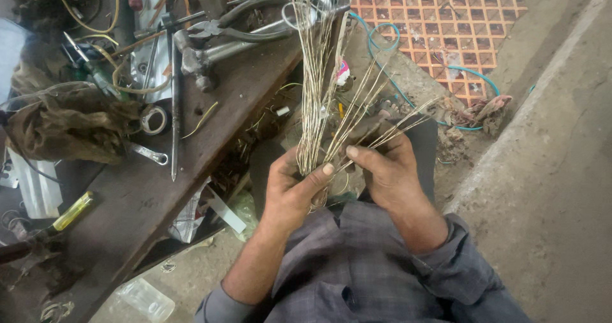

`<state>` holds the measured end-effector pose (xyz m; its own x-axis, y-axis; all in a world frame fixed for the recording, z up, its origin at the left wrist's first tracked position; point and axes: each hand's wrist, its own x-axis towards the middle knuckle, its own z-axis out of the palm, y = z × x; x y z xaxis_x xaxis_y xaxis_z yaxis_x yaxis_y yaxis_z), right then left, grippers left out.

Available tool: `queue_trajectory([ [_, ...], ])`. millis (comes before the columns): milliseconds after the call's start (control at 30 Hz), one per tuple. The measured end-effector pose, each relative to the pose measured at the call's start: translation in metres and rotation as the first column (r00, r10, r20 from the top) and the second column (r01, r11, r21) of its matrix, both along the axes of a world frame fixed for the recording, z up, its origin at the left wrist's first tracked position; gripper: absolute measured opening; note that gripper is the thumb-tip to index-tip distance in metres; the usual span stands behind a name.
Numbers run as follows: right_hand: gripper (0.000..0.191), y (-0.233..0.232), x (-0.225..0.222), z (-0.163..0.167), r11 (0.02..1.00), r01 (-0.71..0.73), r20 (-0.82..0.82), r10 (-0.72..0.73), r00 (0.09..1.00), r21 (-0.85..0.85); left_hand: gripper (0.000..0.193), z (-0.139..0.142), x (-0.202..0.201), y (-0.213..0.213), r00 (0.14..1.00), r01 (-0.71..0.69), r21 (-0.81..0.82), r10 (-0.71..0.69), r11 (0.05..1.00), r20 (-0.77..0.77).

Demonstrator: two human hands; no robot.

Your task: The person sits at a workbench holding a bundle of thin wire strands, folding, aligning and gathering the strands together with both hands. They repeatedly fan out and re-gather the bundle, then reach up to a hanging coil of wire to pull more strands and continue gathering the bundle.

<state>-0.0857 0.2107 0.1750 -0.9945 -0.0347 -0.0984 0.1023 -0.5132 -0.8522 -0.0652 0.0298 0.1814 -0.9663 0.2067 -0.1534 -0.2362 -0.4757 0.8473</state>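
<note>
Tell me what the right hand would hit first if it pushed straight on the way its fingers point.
The right hand points up-left; it would probably first meet the upright wire bundle gripped by the left hand, though depth is unclear.

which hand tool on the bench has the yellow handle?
The screwdriver at the bench's near left edge, with a translucent yellow handle. The pliers and hammer lie at the far end, dark and metallic.

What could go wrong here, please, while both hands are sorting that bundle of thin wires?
1. The long wire ends fan upward toward the head camera, so they might poke the face.
2. Strands splay loose by the right hand; some could slip from the left hand.
3. The ends reach the pliers and might snag.
</note>
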Motion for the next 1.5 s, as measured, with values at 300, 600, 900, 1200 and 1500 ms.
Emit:
queue_trajectory([
  [300, 0.017, 0.0031, 0.0028, -0.003, 0.994, -0.053, -0.013, 0.054, 0.998, 0.094, 0.03, -0.0032, 0.0012, 0.0027, 1.0, 0.001, -0.052, -0.002, 0.999, -0.031],
  [600, 0.018, 0.0036, 0.0032, -0.0052, 0.999, -0.046, -0.046, 0.046, 0.998, -0.012, 0.026, -0.0005, 0.0, 0.0007, 1.0, -0.008, 0.018, 0.008, 1.0, -0.006],
  [900, 0.019, 0.001, 0.0015, 0.0016, 0.996, 0.039, -0.065, -0.044, 0.997, -0.076, 0.025, 0.0017, 0.0013, 0.0023, 0.999, 0.018, 0.042, -0.019, 0.999, 0.029],
  [1200, 0.018, 0.0045, 0.0001, -0.0001, 0.971, 0.115, 0.07, -0.103, 0.992, -0.208, 0.023, 0.0023, 0.0006, 0.0011, 0.999, 0.034, 0.038, -0.035, 0.999, 0.014],
  [1500, 0.024, 0.007, 0.0, -0.0041, 0.982, 0.043, -0.013, -0.046, 0.999, -0.187, 0.024, -0.0022, 0.0008, 0.0019, 1.0, 0.008, -0.003, -0.008, 1.0, 0.013],
])
